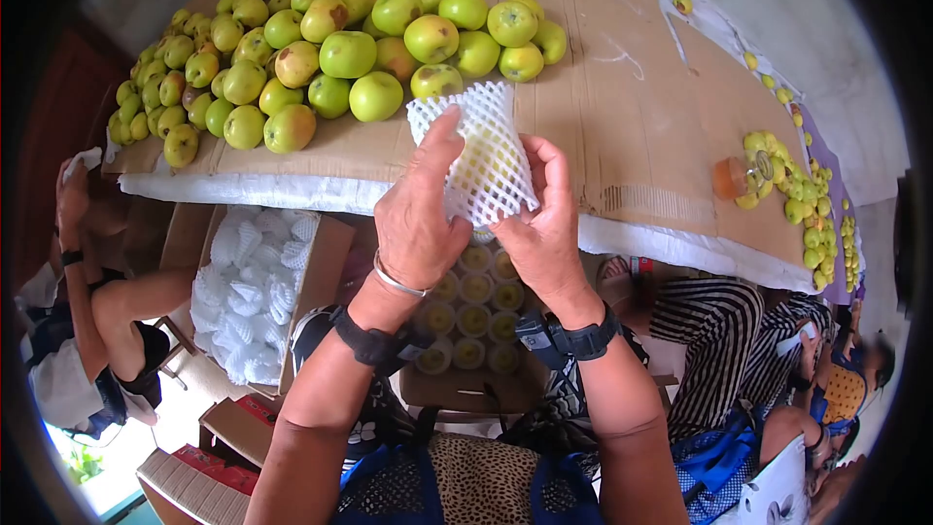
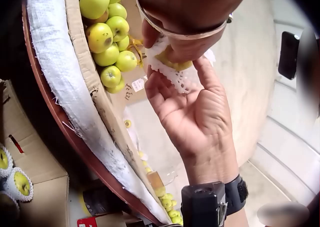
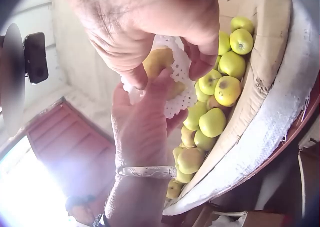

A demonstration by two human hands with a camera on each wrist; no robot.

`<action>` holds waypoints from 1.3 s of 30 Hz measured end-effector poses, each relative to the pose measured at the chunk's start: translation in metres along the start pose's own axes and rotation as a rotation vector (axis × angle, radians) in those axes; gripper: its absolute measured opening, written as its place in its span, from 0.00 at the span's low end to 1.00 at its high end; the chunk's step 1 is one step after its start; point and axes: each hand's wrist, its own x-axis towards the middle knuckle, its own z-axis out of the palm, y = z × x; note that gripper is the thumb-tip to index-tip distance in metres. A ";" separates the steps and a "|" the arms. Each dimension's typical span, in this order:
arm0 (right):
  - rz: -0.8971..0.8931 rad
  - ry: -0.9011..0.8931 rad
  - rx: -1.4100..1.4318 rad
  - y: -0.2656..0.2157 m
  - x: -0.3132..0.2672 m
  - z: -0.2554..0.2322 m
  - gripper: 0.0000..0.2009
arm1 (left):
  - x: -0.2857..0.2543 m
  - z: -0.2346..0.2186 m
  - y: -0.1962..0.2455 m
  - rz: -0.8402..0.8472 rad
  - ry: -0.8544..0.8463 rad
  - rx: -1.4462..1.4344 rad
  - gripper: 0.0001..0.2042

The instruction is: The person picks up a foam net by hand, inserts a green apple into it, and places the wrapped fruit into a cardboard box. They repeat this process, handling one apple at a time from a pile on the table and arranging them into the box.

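Note:
A white foam net [image 1: 483, 160] with a yellow-green apple inside is held between both hands above the table's front edge. My left hand [image 1: 418, 204] grips its left side, the index finger lying over the mesh. On the right side and lower edge, my right hand [image 1: 546, 233] pinches the net with thumb and fingers. Through the net's opening the apple [image 3: 159, 61] shows in the right wrist view, with a finger of the left hand against it. The left wrist view shows the net [image 2: 182, 81] between the two hands.
Many apples [image 1: 348, 54] are heaped on the cardboard-covered table [image 1: 622, 136]. Below its edge stand a box of foam nets [image 1: 248, 282] and a box of netted apples [image 1: 472, 321]. A jar [image 1: 731, 178] stands right. People sit at both sides.

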 end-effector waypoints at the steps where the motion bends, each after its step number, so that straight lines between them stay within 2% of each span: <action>1: -0.008 0.007 -0.006 -0.001 0.000 -0.001 0.30 | -0.001 0.001 -0.002 0.032 0.011 -0.021 0.31; 3: -0.023 0.020 -0.014 -0.002 0.001 -0.002 0.30 | -0.001 0.000 0.000 0.072 -0.030 -0.011 0.30; 7: 0.040 0.065 0.162 -0.002 0.002 -0.001 0.31 | 0.002 -0.005 0.004 0.085 -0.039 -0.022 0.27; 9: 0.074 0.091 0.279 -0.004 0.003 -0.002 0.32 | 0.006 -0.012 0.010 0.067 -0.044 -0.019 0.23; 13: 0.127 0.085 0.337 -0.004 0.004 -0.002 0.30 | 0.004 -0.015 0.013 0.013 -0.002 -0.021 0.16; 16: 0.136 0.097 0.376 0.002 0.002 0.004 0.28 | 0.001 -0.014 0.006 0.080 -0.003 -0.077 0.14; 19: 0.152 0.104 0.429 0.006 0.001 0.005 0.27 | 0.000 -0.015 0.010 0.158 -0.073 -0.180 0.14; 20: 0.164 0.111 0.459 0.007 0.001 0.006 0.27 | 0.001 -0.018 0.015 0.097 -0.143 -0.249 0.14; 26: 0.209 0.110 0.553 0.013 0.000 -0.001 0.23 | -0.001 -0.014 0.009 0.063 -0.313 -0.394 0.12; 29: 0.199 0.098 0.537 0.012 0.001 -0.001 0.22 | 0.000 -0.025 0.017 -0.139 -0.323 -0.511 0.10; 31: 0.187 0.080 0.490 0.011 0.001 -0.002 0.22 | -0.010 -0.033 0.006 -0.159 -0.151 -0.655 0.11; 32: 0.177 0.061 0.460 0.012 0.001 -0.003 0.23 | -0.010 -0.027 -0.005 -0.109 0.091 -0.587 0.14; 33: 0.169 0.043 0.432 0.012 0.001 -0.004 0.23 | -0.007 -0.029 -0.002 -0.388 0.188 -0.387 0.18; 35: 0.162 -0.048 0.333 0.009 0.000 -0.004 0.25 | 0.015 -0.023 -0.003 -0.462 0.311 -0.528 0.22; 39: 0.210 -0.157 0.294 0.010 -0.007 0.001 0.26 | 0.012 -0.021 -0.015 -0.545 -0.012 -0.865 0.25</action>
